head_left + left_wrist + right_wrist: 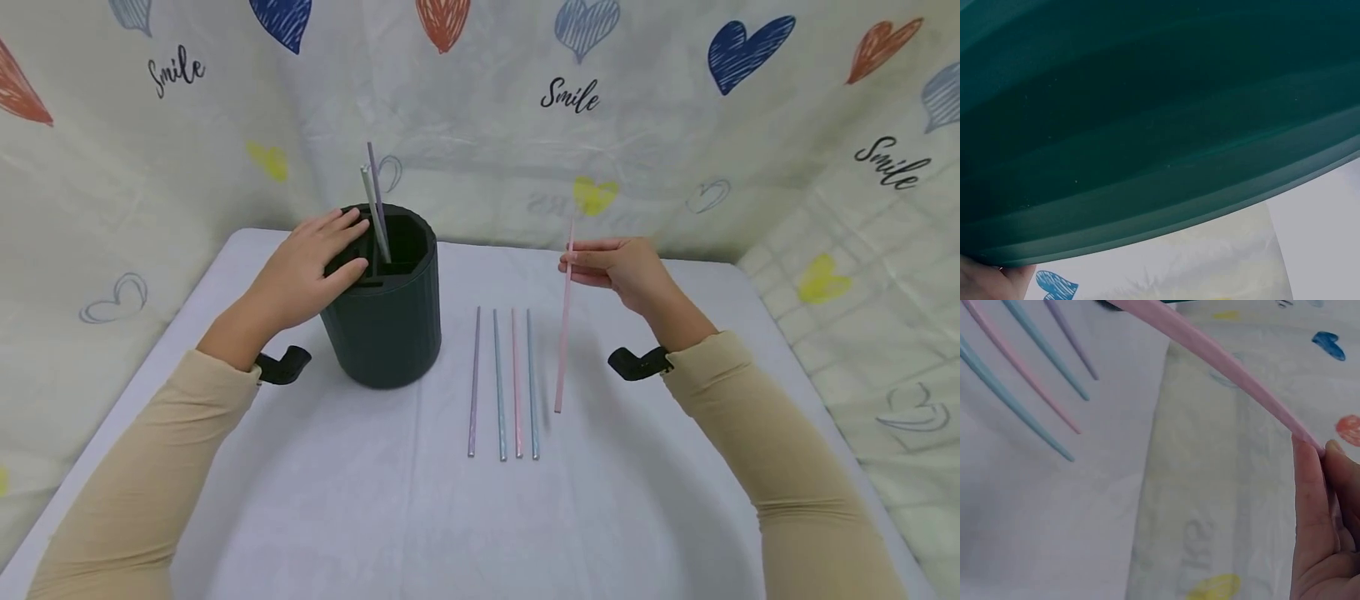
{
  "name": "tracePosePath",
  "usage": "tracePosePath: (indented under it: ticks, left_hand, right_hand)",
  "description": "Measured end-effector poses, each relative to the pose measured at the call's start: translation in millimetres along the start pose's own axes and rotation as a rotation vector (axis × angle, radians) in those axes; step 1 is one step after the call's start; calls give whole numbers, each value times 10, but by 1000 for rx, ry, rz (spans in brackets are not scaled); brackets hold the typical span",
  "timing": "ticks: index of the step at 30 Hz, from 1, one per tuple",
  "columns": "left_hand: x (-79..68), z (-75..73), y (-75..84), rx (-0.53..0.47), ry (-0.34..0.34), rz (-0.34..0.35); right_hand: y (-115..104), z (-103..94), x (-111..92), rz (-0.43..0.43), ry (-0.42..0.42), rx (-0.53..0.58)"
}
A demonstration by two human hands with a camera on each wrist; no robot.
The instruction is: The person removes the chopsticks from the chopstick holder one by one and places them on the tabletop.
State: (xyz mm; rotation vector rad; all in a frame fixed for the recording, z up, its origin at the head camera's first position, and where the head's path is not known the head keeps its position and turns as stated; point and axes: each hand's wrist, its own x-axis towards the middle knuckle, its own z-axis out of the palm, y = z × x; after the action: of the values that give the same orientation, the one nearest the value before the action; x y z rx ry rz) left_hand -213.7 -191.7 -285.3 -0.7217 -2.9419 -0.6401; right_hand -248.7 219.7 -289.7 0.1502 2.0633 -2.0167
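My left hand [311,262] rests on the top rim of a dark green divided holder [386,333], fingers spread over its compartments and thumb along the near side. Its ribbed wall [1160,125] fills most of the left wrist view. Two thin sticks, one silvery [372,200] and one purple [377,179], lean in the holder. Between thumb and fingertips, my right hand [618,267] pinches a slim pink stick [565,333] near its upper part, the lower end pointing down toward me. Left of it lie a purple stick [474,383], two blue sticks [499,383] and another pink stick [517,383].
A white cloth covers the table [337,500]. Behind it and at both sides hangs a pale curtain [480,125] printed with hearts and words. Both wrists wear black camera mounts [283,365].
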Motion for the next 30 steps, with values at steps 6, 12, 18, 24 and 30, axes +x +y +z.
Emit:
tracePosePath:
  ticks: [6,12,18,24,30]
  left_hand:
    - [-7,0,15,-5,5,-1]
    - [-9,-8,19,-1,4,-2]
    - [-17,-17,14,-2,7,-4]
    - [-17,-29,10,-4,13,-2]
    - [-21,-21,13,-1,1,-5]
  right_hand:
    - [253,-51,112,101,8,-35]
    - [405,-89,169,190,9,-62]
    - [546,-115,229,251,-18,-67]
    - [651,-122,294,302,-14,-52]
    - [741,-99,330,383,-28,-61]
